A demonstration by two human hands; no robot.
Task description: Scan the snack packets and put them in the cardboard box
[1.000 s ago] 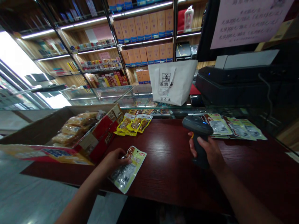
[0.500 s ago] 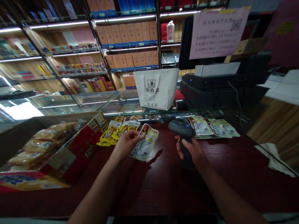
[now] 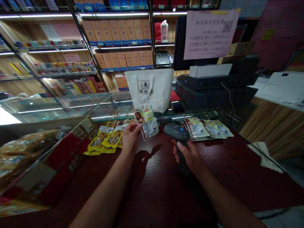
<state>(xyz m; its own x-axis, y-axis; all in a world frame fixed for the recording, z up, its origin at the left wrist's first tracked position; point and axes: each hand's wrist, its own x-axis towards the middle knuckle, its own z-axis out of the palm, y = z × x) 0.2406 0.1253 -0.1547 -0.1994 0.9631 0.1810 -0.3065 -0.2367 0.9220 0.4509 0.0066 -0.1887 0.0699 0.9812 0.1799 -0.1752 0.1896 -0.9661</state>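
My left hand pinches a flat snack packet by its left edge, holding it up above the dark red counter. The packet is yellow-green and brown with a see-through lower part. My right hand is wrapped round the handle of a dark barcode scanner, a blue light glowing on its top. Its head points left, toward the packet, with a gap between them. Several yellow snack packets lie left of my left hand. Behind the scanner rest similar green-edged packets in overlapping piles.
An open cardboard box of wrapped bread stands at the left. A white paper bag is upright on the glass case behind the counter. Back right are a monitor with a pink notice and black till equipment. A whitish cloth lies at right.
My left hand has lifted the packet off the counter and turned its face more toward me. The scanner stays in my right hand. The whole view has shifted slightly.
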